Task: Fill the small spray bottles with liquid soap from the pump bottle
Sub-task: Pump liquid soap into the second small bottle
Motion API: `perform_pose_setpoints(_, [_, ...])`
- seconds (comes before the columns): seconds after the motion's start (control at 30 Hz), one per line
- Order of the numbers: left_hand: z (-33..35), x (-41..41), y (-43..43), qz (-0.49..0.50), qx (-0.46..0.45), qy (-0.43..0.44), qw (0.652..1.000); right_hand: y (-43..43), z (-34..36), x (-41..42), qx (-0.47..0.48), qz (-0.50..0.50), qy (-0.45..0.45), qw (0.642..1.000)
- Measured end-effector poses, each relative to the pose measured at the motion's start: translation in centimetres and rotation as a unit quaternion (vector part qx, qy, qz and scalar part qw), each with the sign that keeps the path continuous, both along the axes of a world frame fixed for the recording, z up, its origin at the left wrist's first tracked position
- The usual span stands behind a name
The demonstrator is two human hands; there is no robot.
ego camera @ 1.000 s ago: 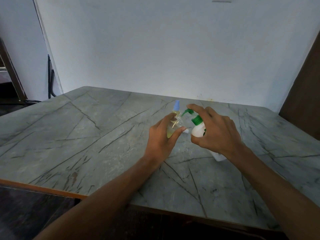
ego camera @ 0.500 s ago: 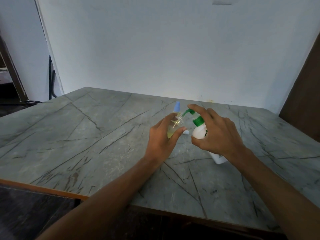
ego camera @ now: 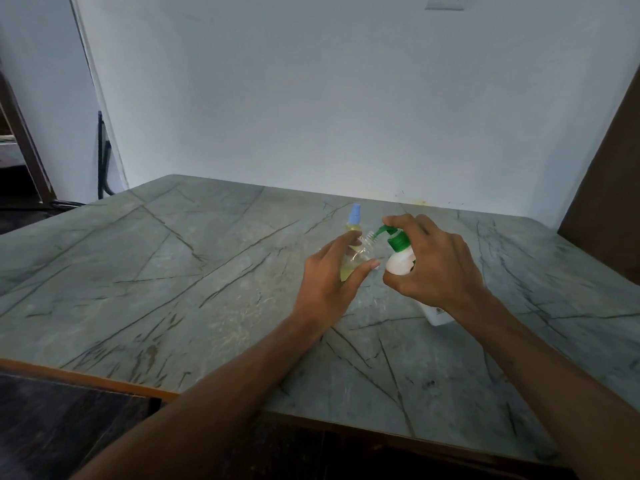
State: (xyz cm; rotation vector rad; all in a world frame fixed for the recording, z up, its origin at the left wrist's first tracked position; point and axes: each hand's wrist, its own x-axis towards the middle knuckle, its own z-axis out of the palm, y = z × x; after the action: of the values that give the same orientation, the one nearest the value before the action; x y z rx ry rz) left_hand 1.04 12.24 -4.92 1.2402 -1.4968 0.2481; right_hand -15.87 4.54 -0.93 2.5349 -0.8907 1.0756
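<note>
Head view: both hands work close together at the middle of a grey, vein-patterned surface (ego camera: pixel 173 271). The left hand (ego camera: pixel 329 289) grips an open spray bottle (ego camera: pixel 356 256), clear, tilted to the right, with yellow liquid in its lower part. The right hand (ego camera: pixel 440 268) is clamped round the white pump bottle (ego camera: pixel 400 263), with the index finger lying on the green pump head. The green spout (ego camera: pixel 379 232) sits at the mouth of the open spray bottle.

A capped spray bottle (ego camera: pixel 355 221) with a blue top and yellow contents stands upright just behind; the open spray bottle and the left fingers hide its lower part. The right hand covers most of the pump bottle body, and only the base shows below the wrist. A small white piece lies past the left thumb tip; its identity cannot be told.

A pale wall (ego camera: pixel 311 98) with a switch plate (ego camera: pixel 444 2) stands behind the surface. A dark wooden panel (ego camera: pixel 609 202) is at the right and a dark cable (ego camera: pixel 102 157) at the left.

Compared with the earlier frames, hands, bottles and spout hold the same arrangement; the switch plate shows slightly more.
</note>
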Motion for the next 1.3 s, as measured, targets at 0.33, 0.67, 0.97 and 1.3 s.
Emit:
perform_pose_setpoints(0.33, [0.36,0.19,-0.09,0.014,-0.021,0.030,0.999,0.39,-0.38,-0.07,-0.030,-0.021,0.009,0.999])
perform_pose_setpoints(0.67, [0.36,0.33,-0.08,0.011,-0.020,0.030,0.999,0.44,-0.50,-0.04,-0.008,-0.013,0.006,1.000])
perform_pose_setpoints(0.97, [0.35,0.23,0.12,0.010,-0.012,0.024,1.000,0.56,-0.21,0.24,0.006,-0.013,0.000,1.000])
perform_pose_setpoints(1.3, [0.24,0.06,0.23,0.000,-0.003,-0.001,1.000,0.47,-0.27,0.54,-0.004,-0.018,-0.019,1.000])
